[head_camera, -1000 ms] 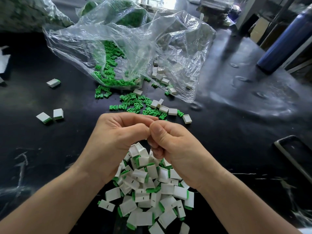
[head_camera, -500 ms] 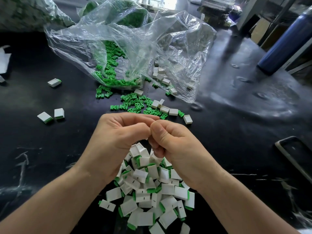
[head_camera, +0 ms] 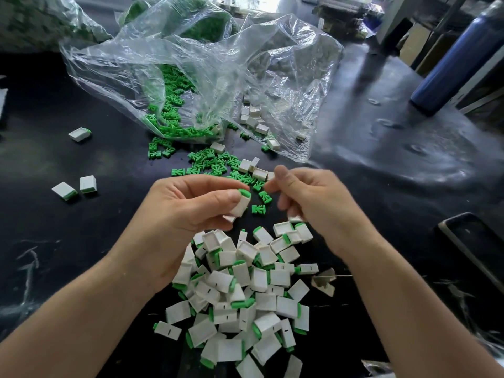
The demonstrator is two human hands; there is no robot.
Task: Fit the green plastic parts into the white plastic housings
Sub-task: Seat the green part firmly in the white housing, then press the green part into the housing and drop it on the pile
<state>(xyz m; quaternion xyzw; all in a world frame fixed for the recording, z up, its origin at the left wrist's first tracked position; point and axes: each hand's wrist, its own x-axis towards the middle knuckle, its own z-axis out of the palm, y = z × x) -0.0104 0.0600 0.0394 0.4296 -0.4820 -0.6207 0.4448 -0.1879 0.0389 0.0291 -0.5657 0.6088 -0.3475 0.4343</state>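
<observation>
My left hand pinches a white housing with a green part in its top between thumb and fingers, above the black table. My right hand hovers just to the right, fingers loosely curled with nothing in them. Below both hands lies a pile of fitted white-and-green housings. Loose green parts and a few bare white housings lie scattered beyond my hands, spilling from a clear plastic bag.
Three fitted housings lie apart at the left. A blue bottle stands at the far right. A dark tray's rim sits at the right edge. More bagged parts fill the far left.
My hands, pressed together a second ago, have parted. The left now holds the fitted housing alone and the right has drawn away to the right with nothing in it.
</observation>
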